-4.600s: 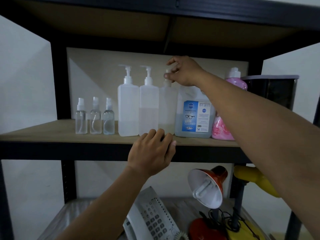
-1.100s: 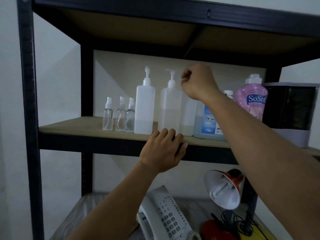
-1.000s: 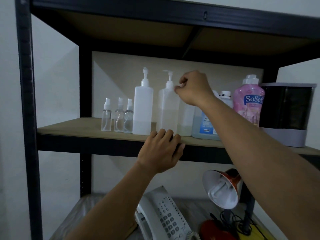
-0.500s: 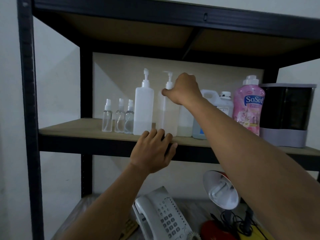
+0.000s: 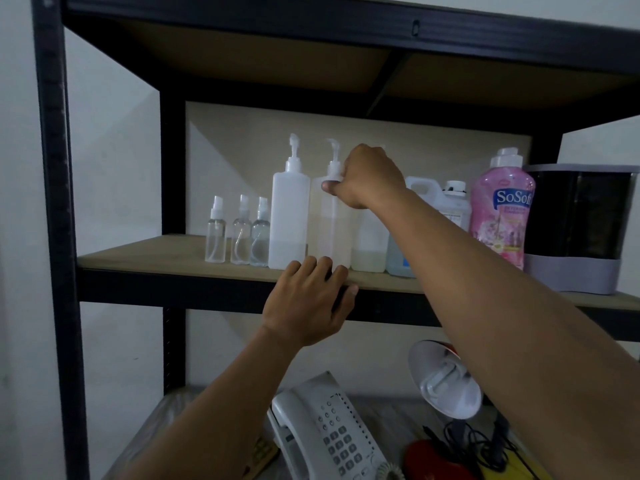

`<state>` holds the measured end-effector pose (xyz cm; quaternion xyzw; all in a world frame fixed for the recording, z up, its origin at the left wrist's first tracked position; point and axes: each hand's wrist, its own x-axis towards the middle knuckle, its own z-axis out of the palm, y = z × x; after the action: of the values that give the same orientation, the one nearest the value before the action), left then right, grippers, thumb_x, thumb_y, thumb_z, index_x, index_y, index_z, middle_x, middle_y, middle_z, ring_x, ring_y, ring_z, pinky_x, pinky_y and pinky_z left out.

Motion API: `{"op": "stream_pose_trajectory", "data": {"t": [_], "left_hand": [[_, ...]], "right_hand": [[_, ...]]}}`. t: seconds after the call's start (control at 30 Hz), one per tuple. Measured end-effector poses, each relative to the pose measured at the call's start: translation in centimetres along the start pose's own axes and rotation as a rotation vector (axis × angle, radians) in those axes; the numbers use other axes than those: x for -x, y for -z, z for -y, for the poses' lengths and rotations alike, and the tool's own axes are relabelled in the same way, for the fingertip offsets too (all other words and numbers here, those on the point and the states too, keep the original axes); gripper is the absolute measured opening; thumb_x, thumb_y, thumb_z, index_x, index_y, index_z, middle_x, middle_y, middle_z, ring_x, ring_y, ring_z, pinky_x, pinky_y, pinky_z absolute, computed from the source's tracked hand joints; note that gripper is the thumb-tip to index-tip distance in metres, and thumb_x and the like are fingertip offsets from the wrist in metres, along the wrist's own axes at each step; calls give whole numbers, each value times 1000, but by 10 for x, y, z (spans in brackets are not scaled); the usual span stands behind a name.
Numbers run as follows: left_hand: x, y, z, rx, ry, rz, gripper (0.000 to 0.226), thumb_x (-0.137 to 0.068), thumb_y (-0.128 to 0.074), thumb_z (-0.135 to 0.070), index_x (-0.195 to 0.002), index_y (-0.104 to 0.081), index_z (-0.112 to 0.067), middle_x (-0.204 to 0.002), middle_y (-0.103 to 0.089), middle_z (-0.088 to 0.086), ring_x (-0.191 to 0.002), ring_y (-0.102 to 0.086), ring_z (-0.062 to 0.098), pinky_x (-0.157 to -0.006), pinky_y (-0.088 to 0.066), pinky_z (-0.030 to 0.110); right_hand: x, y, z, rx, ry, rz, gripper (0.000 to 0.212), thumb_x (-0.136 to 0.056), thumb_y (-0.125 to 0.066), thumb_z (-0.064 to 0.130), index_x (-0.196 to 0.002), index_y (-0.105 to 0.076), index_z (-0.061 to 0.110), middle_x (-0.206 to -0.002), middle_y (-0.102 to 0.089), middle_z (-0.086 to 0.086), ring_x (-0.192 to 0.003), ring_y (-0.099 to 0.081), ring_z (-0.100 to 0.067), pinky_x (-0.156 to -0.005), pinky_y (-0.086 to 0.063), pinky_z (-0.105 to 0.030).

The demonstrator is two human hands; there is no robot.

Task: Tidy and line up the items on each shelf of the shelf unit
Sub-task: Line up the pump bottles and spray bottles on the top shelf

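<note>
Middle shelf bottles pretty much lined up already. Right hand seems to pinch second pump bottle neck; left hand relaxed on shelf edge. Lower shelf phone, lamp messy, untouched.

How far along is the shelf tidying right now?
Done, it seems: the three small spray bottles and the first pump bottle stand in a neat row on the middle shelf. In hand: the right hand grips the neck of the second pump bottle while the left hand rests on the shelf edge. Left: the lower shelf, where the phone and lamp lie jumbled.
</note>
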<state>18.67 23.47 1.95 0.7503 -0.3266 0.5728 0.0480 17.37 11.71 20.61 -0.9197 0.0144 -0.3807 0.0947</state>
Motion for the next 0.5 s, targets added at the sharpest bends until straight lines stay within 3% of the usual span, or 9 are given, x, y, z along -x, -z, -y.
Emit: {"op": "stream_pose_trajectory", "data": {"t": [0.33, 0.5], "left_hand": [[1, -2, 0, 5, -5, -4, 41, -104, -33, -45, -97, -60, -15, -85, -56, 4, -72, -47, 20, -66, -42, 36], [0, -1, -1, -15, 1, -24, 40, -103, -35, -44, -94, -61, -13, -82, -56, 5, -70, -48, 23, -64, -41, 38]], "right_hand": [[-2, -2, -8, -4, -64, 38, 40, -89, -73, 45, -118, -67, 18, -108, -68, -4, -95, -64, -24, -81, -51, -36], [18, -2, 1, 104, 50, -151, 43, -88, -77, 40, -122, -65, 17, -113, -67, -4, -99, -65, -24, -77, -46, -33]]}}
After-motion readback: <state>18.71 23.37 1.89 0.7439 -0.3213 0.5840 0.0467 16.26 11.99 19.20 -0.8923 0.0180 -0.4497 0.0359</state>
